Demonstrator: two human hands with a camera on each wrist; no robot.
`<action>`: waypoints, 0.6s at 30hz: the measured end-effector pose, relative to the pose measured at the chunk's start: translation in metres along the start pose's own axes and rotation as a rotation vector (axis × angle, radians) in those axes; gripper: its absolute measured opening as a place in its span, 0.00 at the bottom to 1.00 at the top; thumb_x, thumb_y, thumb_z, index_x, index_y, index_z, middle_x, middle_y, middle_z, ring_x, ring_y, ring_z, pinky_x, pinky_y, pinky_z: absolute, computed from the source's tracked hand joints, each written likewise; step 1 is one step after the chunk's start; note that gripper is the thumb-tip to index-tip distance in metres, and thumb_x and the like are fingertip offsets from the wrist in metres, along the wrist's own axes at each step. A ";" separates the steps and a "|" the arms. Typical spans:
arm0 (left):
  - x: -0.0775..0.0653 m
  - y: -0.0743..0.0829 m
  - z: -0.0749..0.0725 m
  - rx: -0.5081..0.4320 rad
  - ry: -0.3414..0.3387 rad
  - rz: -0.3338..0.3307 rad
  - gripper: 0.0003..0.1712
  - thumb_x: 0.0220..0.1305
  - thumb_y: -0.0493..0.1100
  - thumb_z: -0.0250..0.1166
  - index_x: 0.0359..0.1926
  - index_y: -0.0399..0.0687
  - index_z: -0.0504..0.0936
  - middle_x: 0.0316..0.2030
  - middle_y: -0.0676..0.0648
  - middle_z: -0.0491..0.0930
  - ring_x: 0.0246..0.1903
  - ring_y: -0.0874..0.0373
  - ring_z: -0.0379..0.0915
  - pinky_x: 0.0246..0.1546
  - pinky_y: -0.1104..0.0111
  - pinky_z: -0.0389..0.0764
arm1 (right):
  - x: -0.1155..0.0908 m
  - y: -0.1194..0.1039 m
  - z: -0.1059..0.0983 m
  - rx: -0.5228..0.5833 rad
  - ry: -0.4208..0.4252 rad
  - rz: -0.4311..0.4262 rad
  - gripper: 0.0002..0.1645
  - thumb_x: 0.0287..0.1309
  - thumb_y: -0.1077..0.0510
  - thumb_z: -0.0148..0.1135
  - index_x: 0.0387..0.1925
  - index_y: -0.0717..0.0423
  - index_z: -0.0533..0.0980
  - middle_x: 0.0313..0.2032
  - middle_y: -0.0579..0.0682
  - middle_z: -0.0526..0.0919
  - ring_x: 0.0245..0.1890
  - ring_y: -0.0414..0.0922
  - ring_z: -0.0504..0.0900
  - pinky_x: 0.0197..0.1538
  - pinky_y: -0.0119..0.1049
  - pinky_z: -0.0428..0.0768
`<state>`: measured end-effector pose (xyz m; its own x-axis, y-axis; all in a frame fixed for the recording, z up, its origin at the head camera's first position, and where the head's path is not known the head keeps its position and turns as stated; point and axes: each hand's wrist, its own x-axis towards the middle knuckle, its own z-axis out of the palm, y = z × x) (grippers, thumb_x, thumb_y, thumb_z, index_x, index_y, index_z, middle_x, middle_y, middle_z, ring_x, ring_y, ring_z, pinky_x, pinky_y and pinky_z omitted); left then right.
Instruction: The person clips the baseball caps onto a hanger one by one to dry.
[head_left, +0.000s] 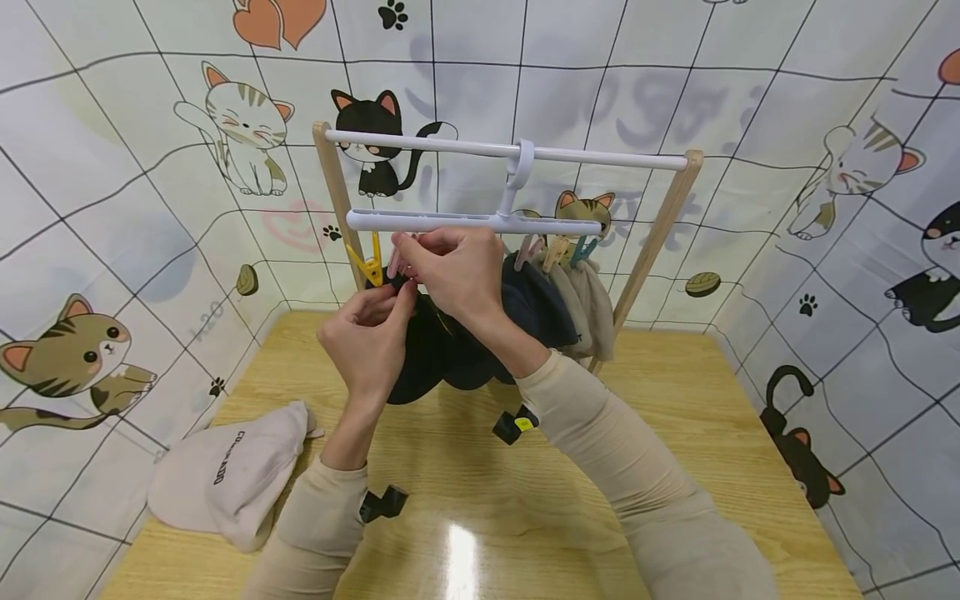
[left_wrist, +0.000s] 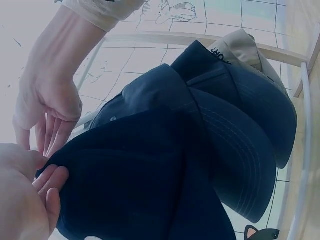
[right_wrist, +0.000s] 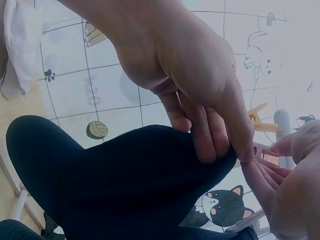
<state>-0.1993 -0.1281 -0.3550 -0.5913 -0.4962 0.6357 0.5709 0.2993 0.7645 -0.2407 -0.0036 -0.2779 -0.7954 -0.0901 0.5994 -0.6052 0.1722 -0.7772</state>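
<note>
In the head view my right hand (head_left: 465, 271) pinches a pink clothespin (head_left: 395, 263) under the left part of a white hanger bar (head_left: 427, 222). Just below it, my left hand (head_left: 366, 342) holds the edge of a black cap (head_left: 414, 367) between thumb and fingers. A yellow clothespin (head_left: 369, 268) hangs close by, left of the pink one. The right wrist view shows my left fingers folded over the black cap's edge (right_wrist: 135, 170), right beside the pink clothespin (right_wrist: 265, 152). Farther right on the hanger, dark caps (left_wrist: 235, 90) and a beige cap (head_left: 596, 308) hang in a row.
The hanger hooks over a white rod (head_left: 600, 157) between wooden posts (head_left: 652, 233). More clothespins, including a teal one (head_left: 583, 250), grip the caps at right. A pale cap with lettering (head_left: 225, 475) lies at the left of the wooden table (head_left: 585, 517). Cat-printed sheeting surrounds it.
</note>
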 end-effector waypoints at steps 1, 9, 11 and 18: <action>0.000 0.000 0.001 -0.003 0.004 0.008 0.15 0.67 0.41 0.84 0.39 0.28 0.94 0.34 0.32 0.94 0.31 0.80 0.88 0.39 0.81 0.88 | 0.000 0.000 0.000 0.000 -0.001 -0.005 0.13 0.71 0.54 0.78 0.39 0.63 0.95 0.35 0.58 0.97 0.28 0.46 0.95 0.33 0.34 0.91; -0.001 0.000 0.003 0.033 0.016 0.080 0.13 0.67 0.39 0.83 0.40 0.29 0.95 0.35 0.33 0.95 0.33 0.83 0.87 0.41 0.82 0.88 | 0.001 0.002 0.000 -0.045 0.007 -0.041 0.13 0.71 0.54 0.78 0.40 0.61 0.95 0.36 0.57 0.97 0.35 0.47 0.92 0.29 0.30 0.80; -0.001 0.000 0.003 0.045 0.016 0.086 0.13 0.67 0.39 0.83 0.40 0.29 0.96 0.35 0.34 0.95 0.33 0.77 0.89 0.41 0.82 0.88 | 0.001 0.002 0.000 -0.050 0.008 -0.049 0.13 0.71 0.54 0.78 0.40 0.61 0.95 0.36 0.57 0.97 0.35 0.47 0.92 0.29 0.30 0.80; 0.000 0.002 0.005 0.069 0.018 0.129 0.13 0.68 0.39 0.83 0.42 0.29 0.96 0.36 0.34 0.95 0.33 0.46 0.96 0.40 0.82 0.88 | 0.001 0.004 0.001 -0.042 -0.002 -0.067 0.13 0.71 0.54 0.78 0.35 0.59 0.95 0.32 0.55 0.96 0.30 0.45 0.89 0.27 0.32 0.73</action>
<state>-0.2007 -0.1237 -0.3531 -0.5054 -0.4641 0.7275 0.6001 0.4167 0.6828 -0.2438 -0.0042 -0.2807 -0.7532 -0.1044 0.6494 -0.6551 0.2068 -0.7266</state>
